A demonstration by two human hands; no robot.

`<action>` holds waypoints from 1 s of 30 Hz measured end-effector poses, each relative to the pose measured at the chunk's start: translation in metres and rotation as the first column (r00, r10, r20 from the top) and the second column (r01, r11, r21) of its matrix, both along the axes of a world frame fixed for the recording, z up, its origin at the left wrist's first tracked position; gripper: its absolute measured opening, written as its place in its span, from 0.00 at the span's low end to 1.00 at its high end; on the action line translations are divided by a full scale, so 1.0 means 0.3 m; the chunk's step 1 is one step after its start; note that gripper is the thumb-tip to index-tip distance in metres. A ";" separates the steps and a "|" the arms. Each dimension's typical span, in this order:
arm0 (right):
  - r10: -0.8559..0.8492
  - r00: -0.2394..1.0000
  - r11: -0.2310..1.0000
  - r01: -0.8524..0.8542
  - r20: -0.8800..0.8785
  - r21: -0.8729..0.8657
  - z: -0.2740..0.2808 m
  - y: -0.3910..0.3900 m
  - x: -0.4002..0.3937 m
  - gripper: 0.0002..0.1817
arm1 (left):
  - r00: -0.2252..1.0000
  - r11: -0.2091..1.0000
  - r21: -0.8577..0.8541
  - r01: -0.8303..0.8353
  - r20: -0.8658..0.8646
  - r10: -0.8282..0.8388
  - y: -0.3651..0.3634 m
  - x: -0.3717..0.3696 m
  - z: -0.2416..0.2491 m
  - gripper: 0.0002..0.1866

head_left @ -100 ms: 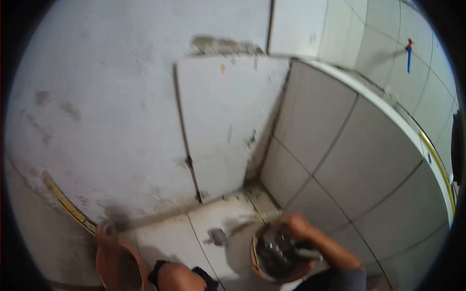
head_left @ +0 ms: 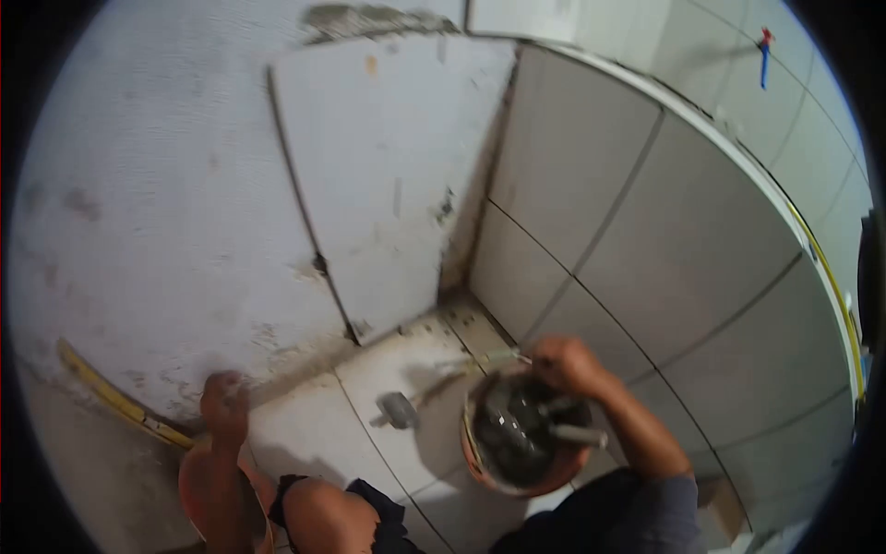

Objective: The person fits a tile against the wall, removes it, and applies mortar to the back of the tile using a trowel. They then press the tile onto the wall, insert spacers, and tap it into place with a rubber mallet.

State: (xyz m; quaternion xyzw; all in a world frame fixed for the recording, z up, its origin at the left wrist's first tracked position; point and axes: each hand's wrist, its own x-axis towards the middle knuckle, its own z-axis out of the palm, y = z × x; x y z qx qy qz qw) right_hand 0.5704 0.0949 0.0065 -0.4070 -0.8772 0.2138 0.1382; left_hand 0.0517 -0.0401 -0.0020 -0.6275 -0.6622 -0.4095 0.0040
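right fingers [head_left: 546, 362] at bucket rim [head_left: 532, 489]

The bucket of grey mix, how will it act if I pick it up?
The bucket is probably heavy for its size, with wet grey mix spread across its inside. That mix looks glossy, so it could slop if tilted. The pale handle sticking out over the rim may shift.

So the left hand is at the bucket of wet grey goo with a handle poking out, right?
Not quite: the head view shows the right hand at the bucket, while the left hand is away by the white wall. The wet grey goo is in there, and a handle does poke out.
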 end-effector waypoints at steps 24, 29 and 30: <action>-0.964 -0.116 -0.248 0.725 -0.241 0.643 -0.191 -1.302 0.887 0.32 | 0.512 0.434 -0.277 0.857 0.377 -0.772 0.745 0.910 0.025 0.13; -0.986 -0.124 -0.168 0.747 -0.112 0.644 -0.257 -1.335 0.919 0.36 | 0.598 0.549 -0.241 0.800 0.384 -0.703 0.751 0.873 0.007 0.11; -0.986 -0.125 -0.165 0.751 -0.108 0.639 -0.262 -1.346 0.919 0.36 | 0.613 0.577 -0.220 0.787 0.395 -0.684 0.752 0.867 0.000 0.10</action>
